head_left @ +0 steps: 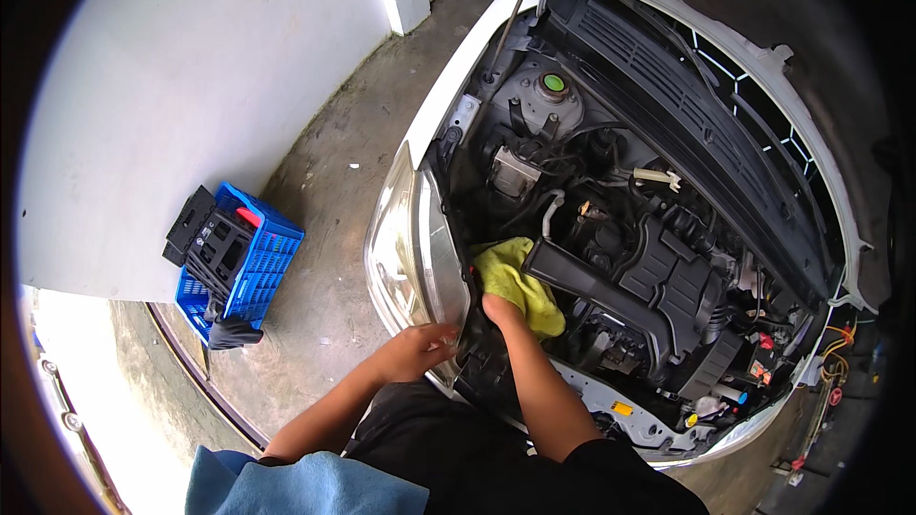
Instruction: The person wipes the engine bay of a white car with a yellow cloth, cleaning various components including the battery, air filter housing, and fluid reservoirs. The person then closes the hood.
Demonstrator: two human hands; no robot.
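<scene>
A car's engine bay lies before me under its raised hood. My right hand (498, 310) reaches down into the gap behind the headlight, closed on a yellow-green cloth (520, 286). The cloth drapes around the hand and hides its fingertips. At the headlight's (420, 248) near edge rests my left hand (420, 349), its fingers loosely bent and partly apart, with nothing seen in them. To the right of the cloth runs a black air intake duct (582, 275), leading to the black engine cover (668, 267).
A blue plastic crate (262, 262) holding black parts stands on the concrete floor by the white wall (200, 67). A thin prop rod (515, 5) rises near the far fender. A blue cloth (305, 486) hangs at my lower left. Yellow cables (840, 353) are at the far right.
</scene>
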